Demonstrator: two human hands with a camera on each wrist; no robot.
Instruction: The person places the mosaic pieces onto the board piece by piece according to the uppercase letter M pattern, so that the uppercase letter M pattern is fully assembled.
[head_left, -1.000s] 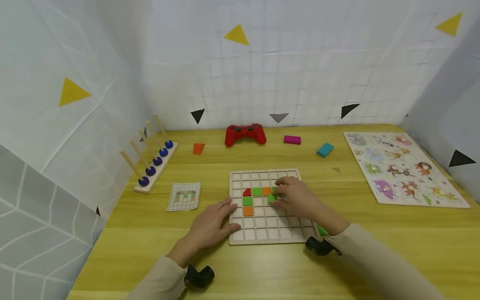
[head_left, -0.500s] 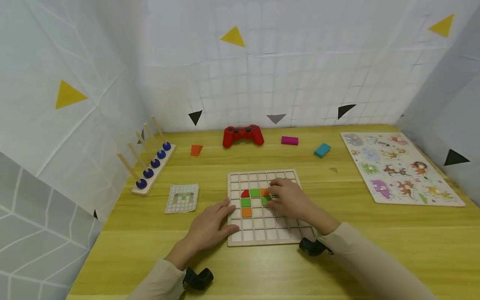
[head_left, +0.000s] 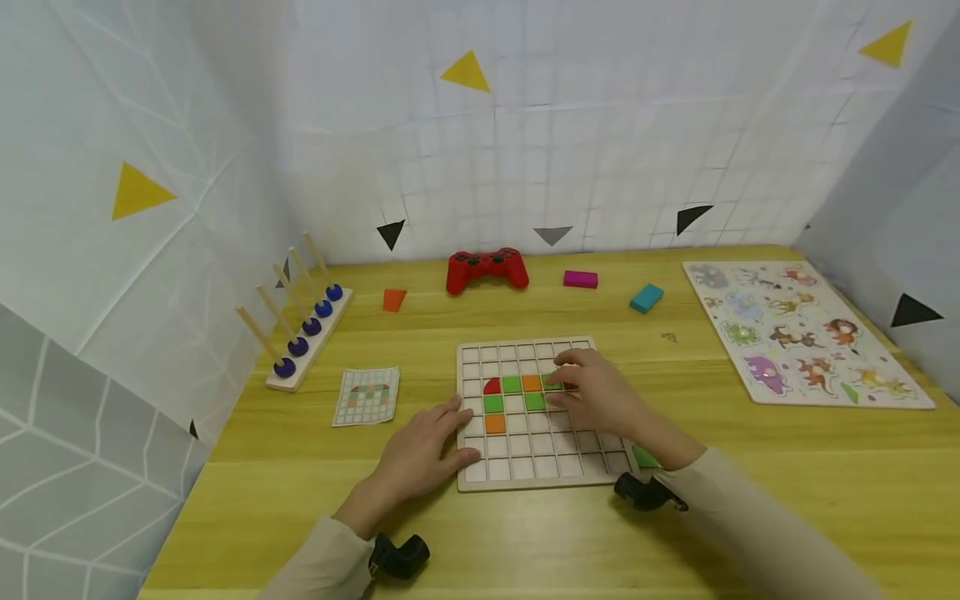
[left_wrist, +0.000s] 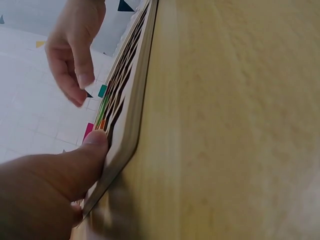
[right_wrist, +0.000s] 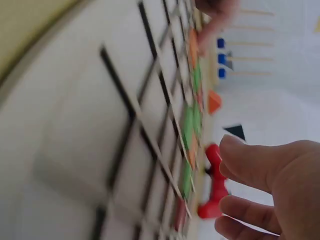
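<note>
A light wooden grid board (head_left: 517, 470) lies on the table. On it are a red rounded tile (head_left: 491, 387), orange tiles and several green ones, among them a green tile (head_left: 535, 402) below the top row. My right hand (head_left: 600, 396) hovers over the board's right part, thumb and fingers apart with nothing between them; it partly hides the row's right end, where a red tile (right_wrist: 180, 215) shows in the right wrist view. My left hand (head_left: 420, 448) rests on the board's left edge, fingers extended, thumb (left_wrist: 95, 142) on top.
Left of the board lies a pattern card (head_left: 366, 397), beside a peg stand (head_left: 309, 343) with blue beads. Behind are an orange block (head_left: 393, 300), a red game controller (head_left: 487, 270), a magenta block (head_left: 581, 279) and a teal block (head_left: 647, 298). An animal puzzle (head_left: 806, 333) lies right; a green piece (head_left: 645, 457) sits by my right wrist.
My right hand has slid the green tile slightly left into a cell below the orange tile, let go of it and drawn back to the right. My left hand has stayed on the board's edge.
</note>
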